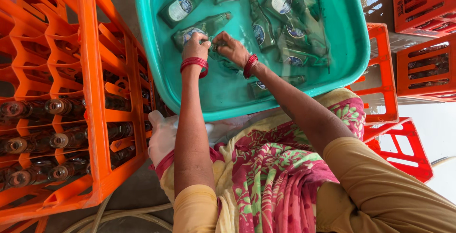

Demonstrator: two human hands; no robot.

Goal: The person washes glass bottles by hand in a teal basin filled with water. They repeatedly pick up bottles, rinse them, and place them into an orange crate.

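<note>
I see my left hand (195, 47) and right hand (230, 47) both gripping one green glass bottle (202, 28) underwater in the teal tub (156, 71), beside orange crates (90, 95).

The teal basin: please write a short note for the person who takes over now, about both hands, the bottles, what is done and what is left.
Left hand: in the water, gripping a green glass bottle at its labelled body.
Right hand: beside the left, fingers on the same bottle.
Teal basin: holds water and several more green bottles, lying submerged.
Orange crate on the left: dark bottles lie in its cells.
Done: bottles are soaking.
Left: the bottle in hand and the others remain in the basin.
</note>
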